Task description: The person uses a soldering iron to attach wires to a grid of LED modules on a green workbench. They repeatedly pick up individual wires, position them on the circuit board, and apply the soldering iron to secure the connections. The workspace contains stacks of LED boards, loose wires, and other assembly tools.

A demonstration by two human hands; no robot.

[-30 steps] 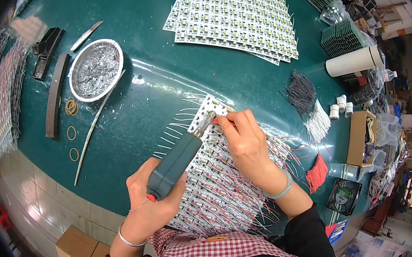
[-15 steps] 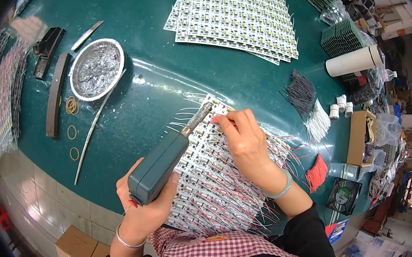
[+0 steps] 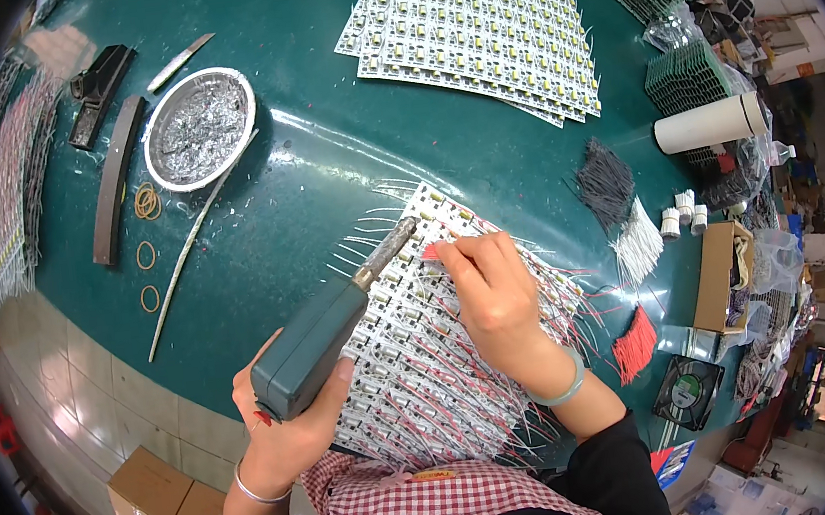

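My left hand (image 3: pixel 296 436) is wrapped round a dark green soldering gun (image 3: pixel 312 349), whose metal tip reaches over the upper part of a white circuit board panel (image 3: pixel 387 401). Whether the tip touches the panel, I cannot tell. Just right of the tip, my right hand (image 3: pixel 497 299) pinches several short red wires (image 3: pixel 432 252) close above the board. Rows of small components cover the panel. White wires stick out past its left edge, and red and white wires lie across its right and lower parts.
Beyond the panel lie stacked white circuit boards (image 3: pixel 480 34). A round metal bowl (image 3: pixel 152 149) with silvery scraps stands at left, near rubber bands (image 3: pixel 146 255). On the right are black wires (image 3: pixel 604 185), white wires (image 3: pixel 638 244), red wires (image 3: pixel 634 347) and a small fan (image 3: pixel 688 392).
The soldering gun's tip has shifted slightly toward me and left across the panel. My right hand has come a little nearer with the red wires. The whole view has shifted slightly.
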